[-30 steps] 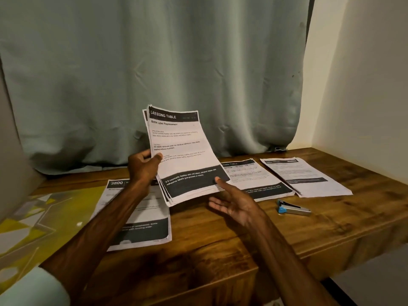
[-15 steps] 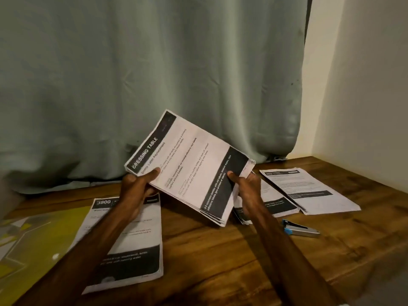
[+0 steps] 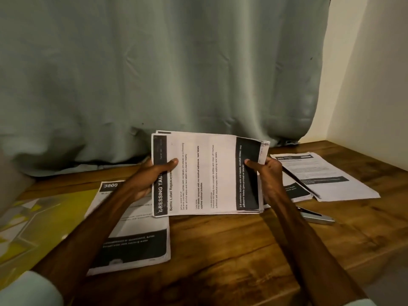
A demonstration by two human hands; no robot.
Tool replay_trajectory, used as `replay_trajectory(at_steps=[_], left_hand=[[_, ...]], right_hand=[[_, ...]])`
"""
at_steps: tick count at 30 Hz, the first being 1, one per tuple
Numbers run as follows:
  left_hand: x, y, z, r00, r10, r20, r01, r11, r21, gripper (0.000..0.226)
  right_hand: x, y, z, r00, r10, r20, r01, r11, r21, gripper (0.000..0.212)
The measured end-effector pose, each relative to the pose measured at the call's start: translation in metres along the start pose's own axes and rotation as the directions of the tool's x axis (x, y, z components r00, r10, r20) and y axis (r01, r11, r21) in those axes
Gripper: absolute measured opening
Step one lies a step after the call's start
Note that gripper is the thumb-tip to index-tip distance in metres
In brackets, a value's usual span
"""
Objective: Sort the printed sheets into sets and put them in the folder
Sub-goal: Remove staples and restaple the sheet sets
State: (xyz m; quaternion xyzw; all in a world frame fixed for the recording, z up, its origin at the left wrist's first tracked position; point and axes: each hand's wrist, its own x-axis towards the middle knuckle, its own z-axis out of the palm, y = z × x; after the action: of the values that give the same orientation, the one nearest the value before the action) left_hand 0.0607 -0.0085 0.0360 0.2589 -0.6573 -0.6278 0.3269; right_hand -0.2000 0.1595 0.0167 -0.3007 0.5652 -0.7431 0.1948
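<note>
Sorting looks well under way but not finished. The left hand [image 3: 145,182] grips one short end of the held stack [image 3: 209,173], thumb on top across the dark title band. The right hand [image 3: 270,173] pinches the other end, thumb on the dark footer band. The stack is turned sideways, above the middle of the tabletop [image 3: 231,250]. Its lower long edge is close to the wood, but I cannot tell whether it touches. The sheets' edges are slightly stepped at the top and right corners, so my guess is that the set is being squared up.

Three sets already lie flat on the tabletop:
- The left set [image 3: 136,239], headed "3800", lies under the left forearm.
- The middle set [image 3: 295,192] is mostly hidden behind the right hand and the held stack.
- The right set [image 3: 331,173] lies near the far right corner, just beside the middle one, perhaps overlapping it.

A stapler [image 3: 318,217] lies on the wood just in front of those two, untouched. Whether any set is fastened cannot be seen.

A yellow patterned sheet-like cover [image 3: 44,217] lies at the left edge, beside the left set — probably the folder. No printed sheets show inside it. So the grouping seems nearly done, while every set has yet to go into the folder.
</note>
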Motion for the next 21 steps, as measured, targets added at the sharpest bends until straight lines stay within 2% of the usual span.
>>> replay_trajectory(at_steps=[4,7,9,15,18,21], left_hand=[[-0.005,-0.002,0.007,0.990,0.032,-0.139,-0.021,0.997,0.080,0.031],[-0.014,0.005,0.011,0.974,0.070,-0.217,-0.042,0.991,0.128,0.012],[-0.021,0.008,0.013,0.963,0.101,-0.250,-0.062,0.985,0.158,0.008],[-0.043,0.012,0.021,0.907,0.225,-0.357,-0.184,0.972,0.145,0.014],[-0.053,0.010,0.030,0.882,0.249,-0.399,-0.224,0.968,0.110,0.013],[-0.067,-0.004,0.047,0.868,0.231,-0.440,-0.212,0.973,0.093,0.022]], right_hand=[[-0.003,0.003,-0.001,0.999,-0.010,0.038,0.012,0.999,-0.047,0.015],[-0.007,0.007,0.006,0.998,-0.016,0.062,0.026,0.988,-0.151,0.027],[-0.011,0.007,0.011,0.999,-0.037,0.038,0.044,0.981,-0.188,0.034],[-0.034,-0.014,0.015,0.980,-0.189,-0.056,0.169,0.952,-0.254,0.046],[-0.047,-0.027,0.011,0.964,-0.250,-0.092,0.218,0.939,-0.266,0.048],[-0.065,-0.025,0.009,0.953,-0.270,-0.139,0.218,0.926,-0.307,0.048]])
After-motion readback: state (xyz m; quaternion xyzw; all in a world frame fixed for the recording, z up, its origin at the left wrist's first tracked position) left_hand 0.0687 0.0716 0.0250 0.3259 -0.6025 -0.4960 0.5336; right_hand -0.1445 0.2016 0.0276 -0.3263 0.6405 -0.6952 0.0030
